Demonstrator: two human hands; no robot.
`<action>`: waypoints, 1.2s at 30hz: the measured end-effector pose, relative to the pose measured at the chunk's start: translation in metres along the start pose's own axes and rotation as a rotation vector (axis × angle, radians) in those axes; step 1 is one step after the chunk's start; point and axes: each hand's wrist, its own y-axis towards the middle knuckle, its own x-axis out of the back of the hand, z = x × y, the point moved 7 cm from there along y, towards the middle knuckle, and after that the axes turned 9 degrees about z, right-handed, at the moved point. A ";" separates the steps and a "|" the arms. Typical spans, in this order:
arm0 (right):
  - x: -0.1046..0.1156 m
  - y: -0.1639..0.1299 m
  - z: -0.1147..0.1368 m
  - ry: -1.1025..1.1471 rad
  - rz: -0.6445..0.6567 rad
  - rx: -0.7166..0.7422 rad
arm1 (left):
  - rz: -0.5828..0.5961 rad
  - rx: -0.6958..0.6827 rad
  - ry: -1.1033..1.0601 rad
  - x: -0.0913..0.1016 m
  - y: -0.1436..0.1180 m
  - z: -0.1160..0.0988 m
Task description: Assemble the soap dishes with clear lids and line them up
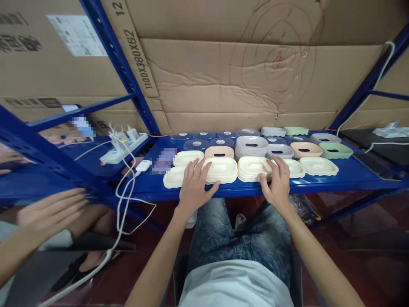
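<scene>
A white shirt (236, 283) lay nearest; beyond, the left hand (194, 187) and right hand (277, 187), fingers loosely parted, flanked the left cream stack (224, 170) and right cream stack (251, 170), perhaps keeping both aligned

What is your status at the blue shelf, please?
Left hand open at left cream stack, outer side. Right hand open at right cream stack, outer side. White cable hangs off left, clear of both hands.
</scene>
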 end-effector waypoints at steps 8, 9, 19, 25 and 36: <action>-0.001 0.002 -0.005 -0.068 -0.056 -0.041 | -0.036 -0.006 -0.034 0.001 -0.003 0.001; -0.002 0.002 -0.006 -0.080 -0.061 -0.041 | -0.048 -0.007 -0.050 0.002 -0.003 0.001; -0.008 0.003 -0.011 -0.167 -0.026 -0.057 | -0.247 0.077 -0.208 0.034 -0.011 0.025; -0.009 0.003 -0.011 -0.172 -0.045 -0.031 | -0.210 0.168 -0.030 0.025 -0.016 0.043; -0.007 0.002 -0.006 -0.180 -0.050 -0.005 | -0.167 0.211 0.006 0.015 -0.017 0.045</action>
